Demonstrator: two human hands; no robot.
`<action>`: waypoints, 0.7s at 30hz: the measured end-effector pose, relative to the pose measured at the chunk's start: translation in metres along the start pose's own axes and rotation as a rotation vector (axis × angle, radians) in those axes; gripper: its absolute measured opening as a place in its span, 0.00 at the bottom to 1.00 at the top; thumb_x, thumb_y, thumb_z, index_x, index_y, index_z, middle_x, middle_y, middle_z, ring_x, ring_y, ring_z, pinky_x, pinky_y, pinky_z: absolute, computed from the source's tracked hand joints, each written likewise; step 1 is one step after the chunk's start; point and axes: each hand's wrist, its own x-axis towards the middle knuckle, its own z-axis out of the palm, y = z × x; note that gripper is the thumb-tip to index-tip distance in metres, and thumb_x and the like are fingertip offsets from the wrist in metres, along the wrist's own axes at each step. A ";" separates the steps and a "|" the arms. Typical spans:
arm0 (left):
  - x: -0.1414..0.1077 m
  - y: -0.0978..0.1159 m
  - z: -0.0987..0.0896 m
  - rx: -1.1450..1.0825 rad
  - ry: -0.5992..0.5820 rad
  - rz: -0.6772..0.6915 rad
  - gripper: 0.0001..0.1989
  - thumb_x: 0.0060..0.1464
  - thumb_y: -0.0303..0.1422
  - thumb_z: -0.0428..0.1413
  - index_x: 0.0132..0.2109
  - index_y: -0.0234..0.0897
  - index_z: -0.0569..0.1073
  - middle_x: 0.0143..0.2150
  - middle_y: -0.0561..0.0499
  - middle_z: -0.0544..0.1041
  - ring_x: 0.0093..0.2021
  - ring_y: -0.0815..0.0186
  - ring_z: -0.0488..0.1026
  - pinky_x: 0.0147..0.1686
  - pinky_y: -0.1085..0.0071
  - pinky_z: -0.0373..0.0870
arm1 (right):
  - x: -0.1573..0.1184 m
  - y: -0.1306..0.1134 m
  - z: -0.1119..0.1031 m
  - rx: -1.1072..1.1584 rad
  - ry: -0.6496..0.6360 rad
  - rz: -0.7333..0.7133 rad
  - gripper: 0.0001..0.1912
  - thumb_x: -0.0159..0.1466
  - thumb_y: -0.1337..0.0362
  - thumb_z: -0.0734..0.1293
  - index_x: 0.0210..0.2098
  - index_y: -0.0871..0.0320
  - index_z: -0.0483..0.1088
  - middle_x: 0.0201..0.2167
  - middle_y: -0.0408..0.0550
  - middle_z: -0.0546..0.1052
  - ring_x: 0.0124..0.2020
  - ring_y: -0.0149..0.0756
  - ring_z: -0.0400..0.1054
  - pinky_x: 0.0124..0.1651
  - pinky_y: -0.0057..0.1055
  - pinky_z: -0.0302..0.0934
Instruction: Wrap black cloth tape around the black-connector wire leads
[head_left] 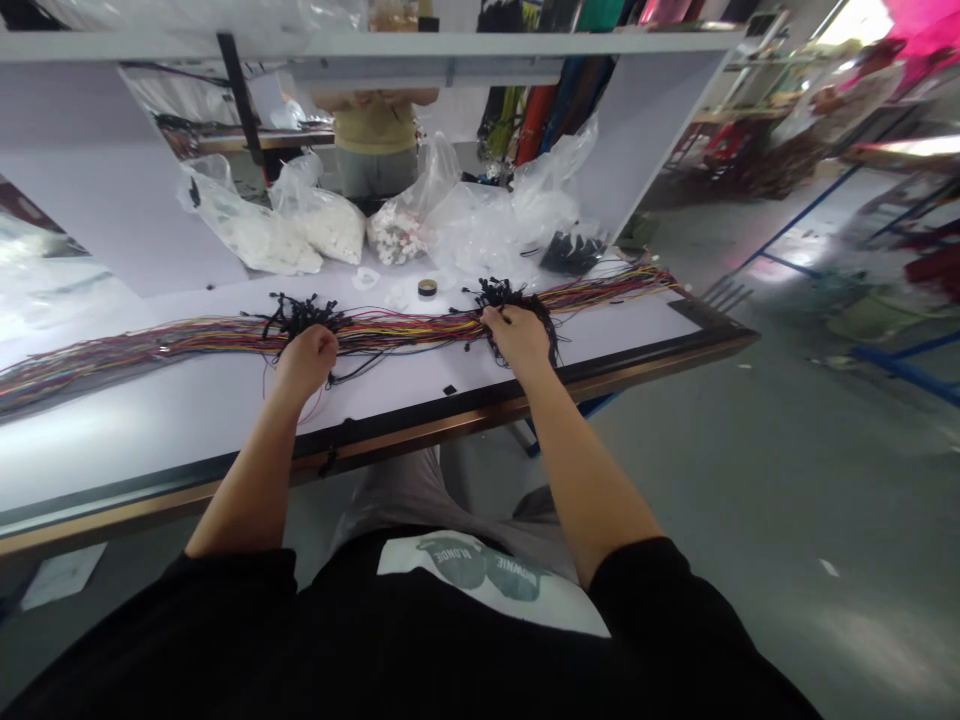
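The table's dark front edge [420,414] comes first, then a bare strip of white tabletop [397,385]. The left hand [306,362] and right hand [517,340] curl over black connector clusters [496,291]; whether the fingers grip, I cannot tell. The wire bundle [409,328] stretches lengthwise, left to right, along the table. Behind sit a tape roll [427,289] and crowding plastic bags [472,235].

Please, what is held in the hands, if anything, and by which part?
It cannot be told: left hand and right hand are each at black pieces along the wires; finger contact is unclear.
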 end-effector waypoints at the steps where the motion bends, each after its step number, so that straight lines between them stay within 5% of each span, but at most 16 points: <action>1: 0.001 -0.001 0.002 -0.039 -0.056 0.002 0.11 0.51 0.33 0.46 0.35 0.36 0.72 0.30 0.49 0.76 0.30 0.63 0.71 0.30 0.71 0.63 | 0.003 0.002 -0.002 0.181 -0.003 0.008 0.16 0.61 0.53 0.62 0.26 0.58 0.71 0.18 0.43 0.69 0.24 0.34 0.66 0.30 0.30 0.54; 3: 0.002 0.001 0.007 -0.060 -0.086 0.047 0.12 0.51 0.35 0.48 0.37 0.35 0.73 0.34 0.46 0.77 0.34 0.61 0.73 0.36 0.68 0.67 | 0.004 0.005 -0.006 0.548 -0.056 0.006 0.16 0.60 0.51 0.64 0.25 0.58 0.69 0.13 0.37 0.62 0.17 0.28 0.57 0.24 0.28 0.50; 7: -0.014 0.026 0.015 -0.073 0.188 0.112 0.13 0.50 0.35 0.52 0.39 0.34 0.75 0.46 0.41 0.75 0.51 0.53 0.69 0.51 0.60 0.63 | -0.008 0.002 -0.006 0.935 -0.136 -0.110 0.18 0.55 0.47 0.68 0.25 0.57 0.70 0.13 0.35 0.58 0.16 0.25 0.53 0.23 0.26 0.49; 9: -0.029 0.048 0.022 -0.337 0.056 0.135 0.12 0.51 0.37 0.51 0.35 0.35 0.76 0.40 0.44 0.77 0.44 0.57 0.72 0.48 0.63 0.66 | -0.023 0.000 -0.002 0.961 -0.058 -0.206 0.19 0.56 0.46 0.66 0.27 0.56 0.71 0.14 0.36 0.59 0.17 0.26 0.54 0.24 0.27 0.51; 12: -0.050 0.082 0.038 -0.915 -0.291 0.104 0.17 0.48 0.44 0.56 0.38 0.35 0.76 0.36 0.47 0.77 0.37 0.63 0.73 0.39 0.67 0.68 | -0.055 0.002 0.002 0.765 0.110 -0.393 0.19 0.60 0.46 0.62 0.28 0.54 0.73 0.19 0.41 0.67 0.22 0.30 0.60 0.29 0.32 0.56; 14: -0.057 0.099 0.050 -1.256 -0.349 0.016 0.18 0.45 0.45 0.59 0.36 0.34 0.75 0.35 0.48 0.77 0.33 0.67 0.72 0.34 0.71 0.68 | -0.078 0.009 0.002 0.486 0.088 -0.559 0.17 0.62 0.49 0.62 0.31 0.53 0.75 0.25 0.45 0.73 0.29 0.35 0.65 0.35 0.35 0.58; 17: -0.062 0.110 0.056 -1.522 -0.417 -0.040 0.16 0.43 0.42 0.62 0.30 0.33 0.73 0.29 0.51 0.74 0.28 0.72 0.69 0.29 0.75 0.66 | -0.106 0.026 -0.004 0.115 0.098 -0.820 0.12 0.63 0.57 0.62 0.36 0.51 0.77 0.21 0.42 0.72 0.28 0.34 0.65 0.39 0.37 0.56; 19: -0.063 0.110 0.054 -1.587 -0.469 -0.003 0.14 0.44 0.41 0.62 0.29 0.33 0.72 0.28 0.52 0.74 0.28 0.73 0.70 0.31 0.75 0.68 | -0.117 0.040 -0.010 0.003 0.114 -0.798 0.12 0.63 0.59 0.63 0.41 0.51 0.76 0.22 0.43 0.74 0.28 0.34 0.66 0.40 0.36 0.56; 21: -0.066 0.109 0.050 -1.604 -0.515 0.047 0.14 0.47 0.40 0.61 0.30 0.33 0.71 0.28 0.52 0.74 0.29 0.71 0.72 0.35 0.73 0.70 | -0.122 0.052 -0.018 -0.004 0.147 -0.611 0.14 0.62 0.57 0.64 0.45 0.52 0.75 0.31 0.48 0.78 0.33 0.37 0.68 0.42 0.38 0.58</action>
